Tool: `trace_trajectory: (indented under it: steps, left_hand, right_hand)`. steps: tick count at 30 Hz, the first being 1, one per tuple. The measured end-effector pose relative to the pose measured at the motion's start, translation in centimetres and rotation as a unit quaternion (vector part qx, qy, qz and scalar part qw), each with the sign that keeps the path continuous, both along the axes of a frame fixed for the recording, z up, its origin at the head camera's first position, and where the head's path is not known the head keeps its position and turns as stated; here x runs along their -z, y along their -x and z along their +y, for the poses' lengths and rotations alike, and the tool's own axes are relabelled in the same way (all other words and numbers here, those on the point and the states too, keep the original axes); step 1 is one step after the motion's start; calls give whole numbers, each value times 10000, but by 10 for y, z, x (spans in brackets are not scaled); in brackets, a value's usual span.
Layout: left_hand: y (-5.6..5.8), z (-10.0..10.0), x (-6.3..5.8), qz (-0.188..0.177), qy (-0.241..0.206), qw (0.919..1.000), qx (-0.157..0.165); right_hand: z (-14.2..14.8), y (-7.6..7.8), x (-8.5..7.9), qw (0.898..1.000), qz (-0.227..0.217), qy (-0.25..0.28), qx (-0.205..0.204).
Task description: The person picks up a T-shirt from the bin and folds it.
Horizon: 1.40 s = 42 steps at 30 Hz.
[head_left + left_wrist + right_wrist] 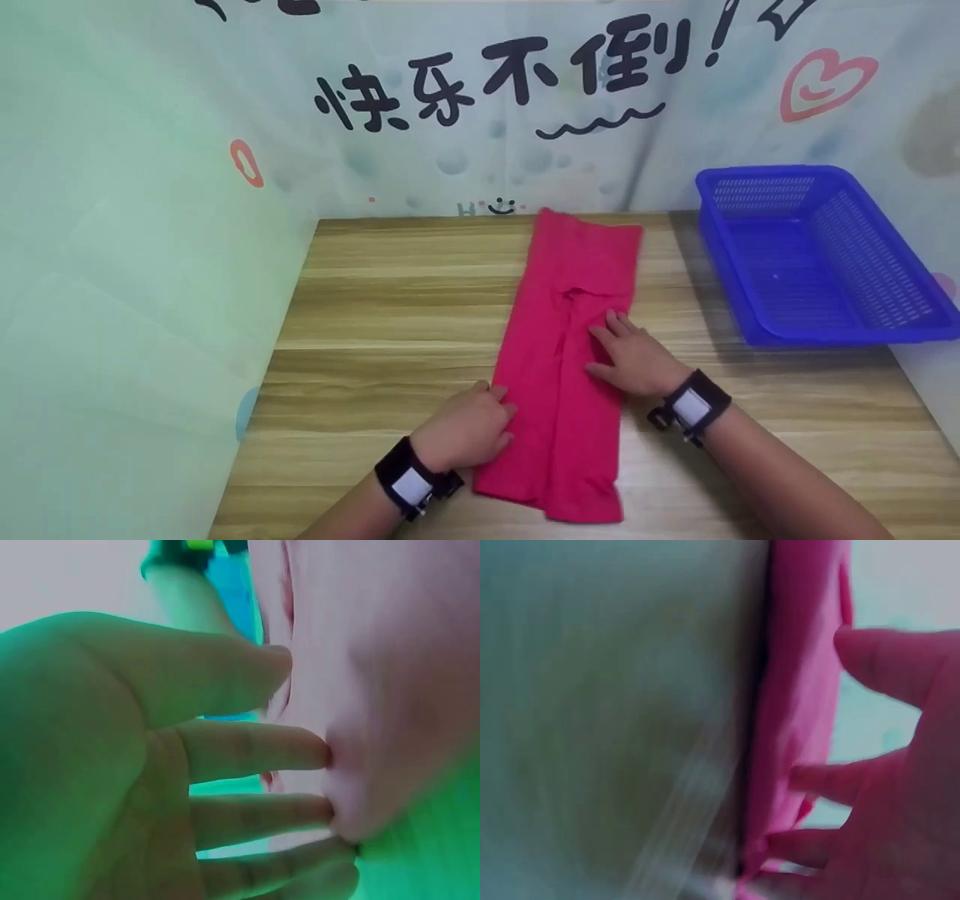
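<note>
A pinkish-red garment (525,360), folded into a long narrow strip, lies lengthwise on the wooden table. A lengthwise seam of the fold runs down its middle, with a loose flap edge across its upper part. At its lower left edge, my left hand (466,425) touches the cloth with its fingertips. The left wrist view shows those fingers (255,748) nearly straight, their tips against the fabric (405,690). My right hand (637,361) rests with spread fingers on the right side of the strip. In the right wrist view, its fingers (832,778) reach over the cloth (799,690).
A blue plastic basket (847,334) with perforated walls stands at the right rear of the table (390,300). Behind the table hangs a printed backdrop (450,165) with black characters, and a pale green sheet (150,300) borders the left side.
</note>
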<state>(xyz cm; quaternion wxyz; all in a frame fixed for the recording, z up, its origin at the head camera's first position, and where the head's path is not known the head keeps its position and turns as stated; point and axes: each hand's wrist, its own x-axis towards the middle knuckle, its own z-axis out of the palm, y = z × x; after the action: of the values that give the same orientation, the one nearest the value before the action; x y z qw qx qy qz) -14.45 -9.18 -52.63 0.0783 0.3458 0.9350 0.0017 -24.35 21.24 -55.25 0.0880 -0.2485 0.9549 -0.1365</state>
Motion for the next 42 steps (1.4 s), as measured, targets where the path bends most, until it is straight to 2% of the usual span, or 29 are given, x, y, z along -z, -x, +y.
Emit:
trace_trajectory:
  steps: [3, 6, 9, 12, 14, 16, 20, 23, 25, 27, 30, 32, 37, 42]
  left_hand:
    - [-3, 5, 1, 18, 36, 9999, 163]
    - [-3, 9, 4, -23, 36, 9996, 284]
    - [-3, 12, 7, -119, -40, 9993, 344]
    - [-3, 13, 9, -173, -140, 9990, 379]
    - [-4, 13, 9, -145, -181, 9990, 392]
    - [-7, 14, 9, -14, -176, 9991, 383]
    - [-17, 18, 7, 498, -112, 9974, 515]
    - [-26, 22, 6, 746, -72, 9936, 845]
    - [-30, 25, 6, 640, -95, 9918, 1098]
    - [-33, 27, 7, 419, -132, 9909, 1272]
    - [-33, 31, 10, 174, -121, 9899, 1404]
    - [-32, 33, 11, 119, -78, 9896, 1431]
    - [-31, 35, 12, 73, -69, 9893, 1455]
    - [-32, 35, 13, 469, -66, 9872, 1523]
  right_hand:
    - [2, 15, 2, 9999, -48, 98, -43]
    - [2, 24, 3, 9998, -119, 130, -52]
    - [0, 27, 3, 9998, -176, 34, 7]
    - [-1, 21, 0, 9998, -111, -136, 77]
    - [-2, 9, -5, 9997, 31, -216, 63]
    - [-3, -10, -10, 9994, 252, -197, -95]
    - [-3, -65, -18, 9934, 837, -44, -784]
    - [4, -105, -21, 9835, 1164, 78, -1384]
    - [11, -126, -21, 9794, 1105, 163, -1684]
    - [18, -140, -20, 9785, 853, 239, -1862]
    - [26, -150, -16, 9798, 573, 310, -1892]
    - [30, -152, -13, 9803, 565, 341, -1861]
    - [29, -152, -5, 9780, 976, 414, -1798]
    - [23, -148, 6, 9633, 1803, 368, -1956]
